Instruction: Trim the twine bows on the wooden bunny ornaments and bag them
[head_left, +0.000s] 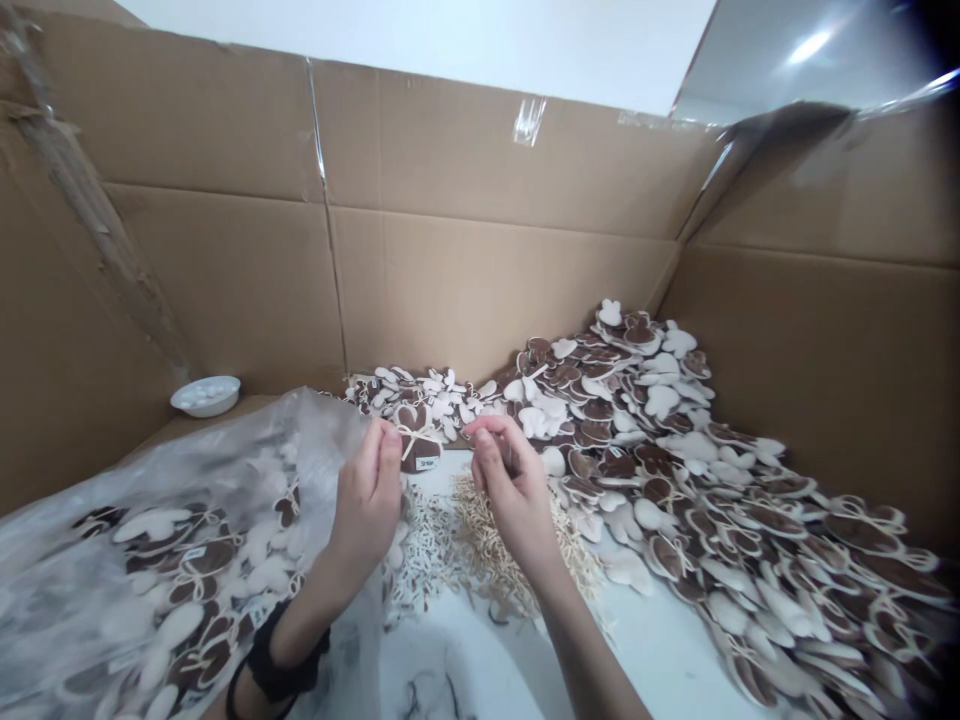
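Between finger and thumb, my left hand pinches the edge of a brown bunny-shaped felt piece, which stands roughly upright. A cream string bow crosses its middle, and a small white label with dark lettering sits at its lower edge. To the right and apart from it, my right hand has its thumb and forefinger pressed together. Whatever those fingertips may hold is too small to make out. Below the hands lie a heap of small white label pieces and a heap of cream string bows.
A large pile of brown and white felt shapes slopes down the right side. On the left, a clear plastic bag contains more bow-tied shapes. Behind it stands a white bowl with white contents. Tall cardboard walls enclose the white tabletop.
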